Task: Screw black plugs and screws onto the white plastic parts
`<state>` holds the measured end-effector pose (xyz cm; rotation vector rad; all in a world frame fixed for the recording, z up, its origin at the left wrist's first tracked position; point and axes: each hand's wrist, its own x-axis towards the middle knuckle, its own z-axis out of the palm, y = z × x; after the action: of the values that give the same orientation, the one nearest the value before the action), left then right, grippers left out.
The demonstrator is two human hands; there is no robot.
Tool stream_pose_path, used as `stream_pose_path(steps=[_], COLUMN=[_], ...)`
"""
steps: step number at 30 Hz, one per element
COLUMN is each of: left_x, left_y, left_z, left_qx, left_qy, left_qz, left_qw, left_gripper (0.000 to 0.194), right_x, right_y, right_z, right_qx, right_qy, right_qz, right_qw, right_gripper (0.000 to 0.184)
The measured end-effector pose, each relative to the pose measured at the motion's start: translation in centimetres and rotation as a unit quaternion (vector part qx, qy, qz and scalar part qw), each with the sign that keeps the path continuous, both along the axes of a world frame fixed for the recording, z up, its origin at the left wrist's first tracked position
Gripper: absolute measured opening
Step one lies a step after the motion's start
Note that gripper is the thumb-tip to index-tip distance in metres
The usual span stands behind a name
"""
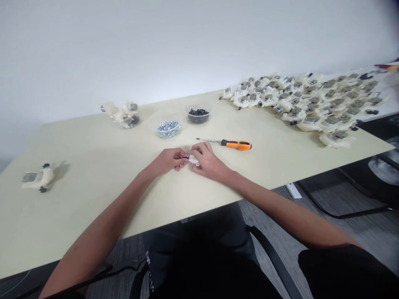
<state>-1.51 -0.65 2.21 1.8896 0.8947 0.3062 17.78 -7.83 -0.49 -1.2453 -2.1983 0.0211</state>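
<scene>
Apparently both hands [193, 160] grip a whitish part [193, 160]

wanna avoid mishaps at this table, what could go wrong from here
The small dark piece pinched between the left hand and white part could slip. The right hand might bump the screwdriver just beyond it. The open tub could tip, scattering silvery bits.
</scene>
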Motion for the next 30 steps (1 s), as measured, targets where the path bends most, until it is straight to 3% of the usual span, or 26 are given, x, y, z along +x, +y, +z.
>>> stream_pose_path(steps=[6,11,17,26,28,30], left_x=[0.1,0.9,1.5,1.3,1.3,1.3], left_y=[0.2,-0.1,-0.3,-0.2,-0.2,-0.2], left_z=[-0.7,-1.5,-1.8,-2.2,-2.2,-2.2], left_qx=[-0.05,-0.133,-0.159,-0.123,-0.12,-0.124], left_qy=[-0.023,-0.086,-0.144,-0.151,-0.147,-0.146], left_qz=[0.012,0.064,0.087,0.085,0.082,0.078], left_qw=[0.998,0.985,0.973,0.977,0.978,0.978], left_gripper=[0.026,0.026,0.028,0.024,0.023,0.023], right_x=[0.1,0.4,0.7,1.1,1.9,3.6], right_y=[0.0,0.0,0.2,-0.2,-0.2,-0.2], right_z=[0.0,-0.1,0.0,0.7,1.2,1.7], right_qx=[-0.002,-0.009,-0.023,-0.067,-0.061,-0.04], right_qy=[0.025,0.051,0.075,0.073,0.077,0.076], right_qz=[-0.003,-0.014,-0.015,0.027,0.006,-0.072], right_qw=[1.0,0.999,0.997,0.995,0.995,0.994], right_gripper=[0.031,0.03,0.03,0.062,0.064,0.058])
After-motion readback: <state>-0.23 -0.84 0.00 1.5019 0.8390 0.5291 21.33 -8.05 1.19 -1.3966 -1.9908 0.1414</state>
